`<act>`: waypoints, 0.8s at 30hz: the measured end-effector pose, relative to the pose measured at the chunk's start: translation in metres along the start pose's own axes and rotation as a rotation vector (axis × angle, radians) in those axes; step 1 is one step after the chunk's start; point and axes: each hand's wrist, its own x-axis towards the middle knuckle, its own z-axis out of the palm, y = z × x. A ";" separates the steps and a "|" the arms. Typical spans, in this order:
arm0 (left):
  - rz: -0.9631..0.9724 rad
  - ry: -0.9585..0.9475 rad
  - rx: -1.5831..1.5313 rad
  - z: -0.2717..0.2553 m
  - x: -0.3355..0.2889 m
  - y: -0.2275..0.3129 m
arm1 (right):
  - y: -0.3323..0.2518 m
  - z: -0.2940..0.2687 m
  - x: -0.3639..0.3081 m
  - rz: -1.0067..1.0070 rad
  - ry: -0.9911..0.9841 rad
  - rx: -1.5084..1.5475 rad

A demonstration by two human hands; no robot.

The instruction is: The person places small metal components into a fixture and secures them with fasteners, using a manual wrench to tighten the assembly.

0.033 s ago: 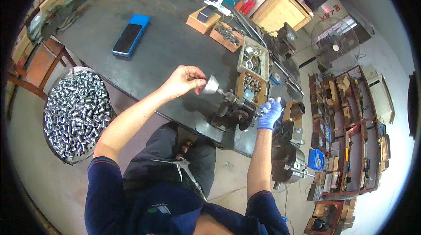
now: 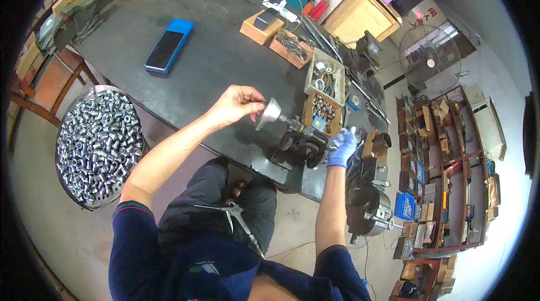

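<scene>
My bare left hand [image 2: 243, 104] is closed, its fingertips pinched beside the wide face of a silver cone-shaped metal piece [image 2: 270, 112]. Whatever those fingers hold is hidden behind them. The cone sits on the left end of a dark bench fixture [image 2: 301, 145] with a shaft and round parts, near the table's front edge. At the fixture's right end, my right hand [image 2: 342, 149] wears a blue glove, fingers curled closed. What lies inside its grip cannot be made out. An air blow gun [image 2: 239, 222] rests across my lap.
A round basket [image 2: 93, 206] full of metal fittings stands left of my legs. On the dark table [image 2: 208, 37] lie a blue-cased phone [image 2: 169, 46], a wooden box of small metal parts [image 2: 308, 111] and a grey tray [image 2: 341, 83]. A round-bodied machine [image 2: 368, 211] stands at right.
My right hand has shifted slightly left. More of the cone's wide rim shows below my left fingers, which have stayed almost in place.
</scene>
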 end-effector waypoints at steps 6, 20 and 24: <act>0.021 -0.045 -0.046 -0.003 0.004 -0.004 | 0.041 -0.044 -0.042 0.210 0.151 0.111; 0.025 -0.087 -0.006 -0.005 0.007 -0.003 | 0.005 -0.035 -0.099 0.205 0.025 0.147; 0.005 -0.070 0.032 -0.007 0.005 -0.003 | -0.011 -0.029 -0.111 0.150 0.031 0.105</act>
